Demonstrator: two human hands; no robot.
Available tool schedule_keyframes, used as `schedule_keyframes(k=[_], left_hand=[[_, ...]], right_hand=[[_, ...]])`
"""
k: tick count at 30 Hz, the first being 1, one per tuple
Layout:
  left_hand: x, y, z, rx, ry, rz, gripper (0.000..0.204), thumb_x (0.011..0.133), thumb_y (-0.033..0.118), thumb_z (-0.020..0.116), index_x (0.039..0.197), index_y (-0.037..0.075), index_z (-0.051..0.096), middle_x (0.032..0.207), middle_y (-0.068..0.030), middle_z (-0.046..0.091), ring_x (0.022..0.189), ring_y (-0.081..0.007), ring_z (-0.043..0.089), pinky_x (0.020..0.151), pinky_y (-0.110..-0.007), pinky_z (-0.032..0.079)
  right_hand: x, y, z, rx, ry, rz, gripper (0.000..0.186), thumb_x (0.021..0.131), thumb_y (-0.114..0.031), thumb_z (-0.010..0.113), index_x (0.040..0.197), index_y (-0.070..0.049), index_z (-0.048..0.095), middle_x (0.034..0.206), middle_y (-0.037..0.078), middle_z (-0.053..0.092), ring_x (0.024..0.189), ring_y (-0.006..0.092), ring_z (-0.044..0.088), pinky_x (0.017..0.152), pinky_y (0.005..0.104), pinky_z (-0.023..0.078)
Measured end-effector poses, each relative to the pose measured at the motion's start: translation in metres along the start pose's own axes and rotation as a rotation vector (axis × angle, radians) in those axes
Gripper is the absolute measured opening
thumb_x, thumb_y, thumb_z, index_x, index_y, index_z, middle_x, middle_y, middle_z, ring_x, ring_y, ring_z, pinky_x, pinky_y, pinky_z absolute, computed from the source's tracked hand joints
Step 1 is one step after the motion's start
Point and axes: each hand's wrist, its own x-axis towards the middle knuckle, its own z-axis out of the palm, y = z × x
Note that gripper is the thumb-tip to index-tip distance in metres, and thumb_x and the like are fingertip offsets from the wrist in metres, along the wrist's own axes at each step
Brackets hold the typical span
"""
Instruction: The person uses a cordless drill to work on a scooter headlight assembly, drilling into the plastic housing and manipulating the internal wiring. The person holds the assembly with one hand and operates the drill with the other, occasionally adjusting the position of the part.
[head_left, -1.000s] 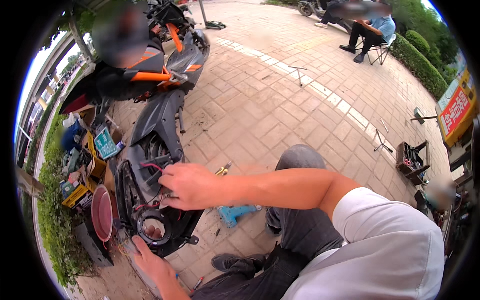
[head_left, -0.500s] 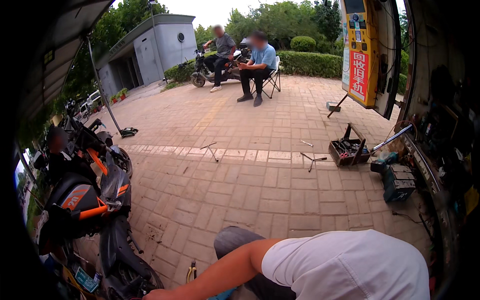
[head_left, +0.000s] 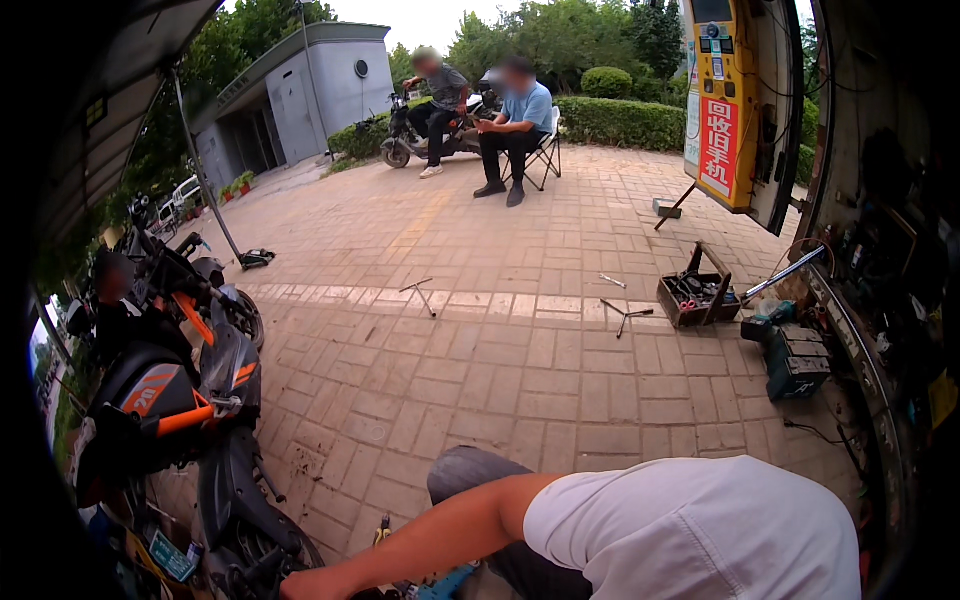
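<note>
My right arm [head_left: 450, 528], in a white sleeve, reaches left across the bottom of the picture. At its end my right hand [head_left: 304, 584] is at the lower part of a black and orange electric motorbike [head_left: 215, 400], close to its wheel [head_left: 262, 555]. The lower edge cuts this hand off and its fingers are hidden, so what it touches or holds does not show. Just beyond the forearm lie pliers with yellow and black handles [head_left: 383, 527], partly covered by it. A teal object [head_left: 447, 583] shows under the forearm. My left hand is out of view.
On the brick paving [head_left: 480, 380] lie a T-handle wrench [head_left: 422, 294], a three-armed wrench [head_left: 625, 317] and a small light-coloured tool [head_left: 612, 282]. An open toolbox [head_left: 695, 303] and a dark green box [head_left: 797, 362] stand at the right. Two people [head_left: 520, 110] sit farther back.
My right forearm has shifted slightly away from me and now covers more of the pliers. More of the teal object shows. The person on the scooter at the back has leaned left.
</note>
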Motion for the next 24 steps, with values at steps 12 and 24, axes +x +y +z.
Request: schedule_keyframes(k=[12,24], left_hand=[[0.05,0.054,-0.047,-0.863,-0.232,-1.072,0.043,0.088,0.023,0.046,0.113,-0.012,0.047,0.114,-0.0251,0.05,0.095,-0.0295,0.05,0.084,-0.037,0.041],[0.042,0.042,-0.035,-0.833,-0.192,-1.187,0.045,0.09,0.023,0.045,0.117,-0.014,0.044,0.115,-0.0265,0.049,0.098,-0.0289,0.05,0.085,-0.035,0.042]], right_hand=[[0.033,-0.062,-0.078,0.328,-0.132,0.851,0.032,0.072,-0.031,0.057,0.076,0.001,0.062,0.078,0.023,0.06,0.078,0.0396,0.058,0.069,0.045,0.046],[0.05,-0.068,-0.176,0.234,0.095,0.545,0.015,0.069,-0.018,0.053,0.071,-0.004,0.059,0.073,0.015,0.058,0.07,0.0341,0.057,0.062,0.04,0.046]])
